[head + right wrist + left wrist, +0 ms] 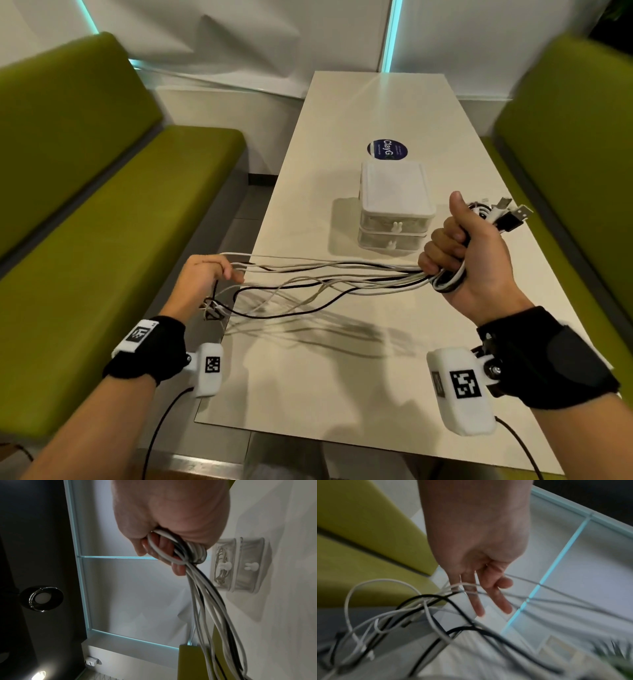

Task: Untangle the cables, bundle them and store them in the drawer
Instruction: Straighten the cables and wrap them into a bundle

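Right hand (pixel 479 253) fingers (pixel 178 569) clench the cables (pixel 325 274), plugs protruding above the thumb. Strands span the counter (pixel 342 359) to the left hand (pixel 202 277), whose straight fingers (pixel 477 605) comb through them.

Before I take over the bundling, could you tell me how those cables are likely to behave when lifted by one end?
Probably floppy: the cables sag between the left hand and right hand. Likely light, since one fist holds the whole bunch. Loose ends dangle tangled, so they may snag.
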A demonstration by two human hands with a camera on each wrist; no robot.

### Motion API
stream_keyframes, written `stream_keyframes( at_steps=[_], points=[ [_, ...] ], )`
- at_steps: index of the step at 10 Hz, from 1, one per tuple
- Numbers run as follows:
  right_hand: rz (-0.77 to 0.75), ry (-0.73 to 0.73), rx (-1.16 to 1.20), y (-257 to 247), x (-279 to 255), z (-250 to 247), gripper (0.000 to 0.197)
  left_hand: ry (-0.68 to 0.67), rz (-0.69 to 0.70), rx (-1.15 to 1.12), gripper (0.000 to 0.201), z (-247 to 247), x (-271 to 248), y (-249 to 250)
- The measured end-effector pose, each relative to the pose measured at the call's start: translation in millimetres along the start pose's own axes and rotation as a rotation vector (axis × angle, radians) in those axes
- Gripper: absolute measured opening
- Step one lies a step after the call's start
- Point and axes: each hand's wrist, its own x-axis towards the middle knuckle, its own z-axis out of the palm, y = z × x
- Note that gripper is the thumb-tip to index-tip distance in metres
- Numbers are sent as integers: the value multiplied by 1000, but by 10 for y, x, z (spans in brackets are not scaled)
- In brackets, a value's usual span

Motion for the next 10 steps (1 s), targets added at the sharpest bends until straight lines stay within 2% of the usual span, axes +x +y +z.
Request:
stream_keyframes(
  at_steps=[1, 2, 3, 5, 6, 7, 8, 9, 10],
  points=[
    [-16, 21, 7, -44, 44, 6, 55, -11, -54, -159, 30, -46, 5, -102],
    [-13, 33, 4, -28, 62, 31, 55, -67, 56, 355, 29, -9, 61, -286],
    [-9, 20, -11, -29, 49, 57, 55, -146, 31, 484, 35, 29, 89, -378],
    [-25, 3, -46, -123, -15, 59, 53, -139, -118, 404, 38, 34, 161, -277],
    [-18, 0, -55, -174, -30, 48, 53, -18, -138, 467, 47, -77, 178, -135],
    [-11, -1, -51, -188, -42, 57, 53, 99, -120, 530, 48, -133, 178, -16],
    [-22, -15, -54, -212, -45, 95, 53, 195, 10, 697, 38, -162, 172, 60],
    [-41, -20, -61, -266, -43, 102, 53, 113, 56, 907, 32, -189, 140, 98],
    [-61, -25, -79, -331, -46, 81, 53, -60, -117, 968, 104, -284, 114, -13]
  ],
)
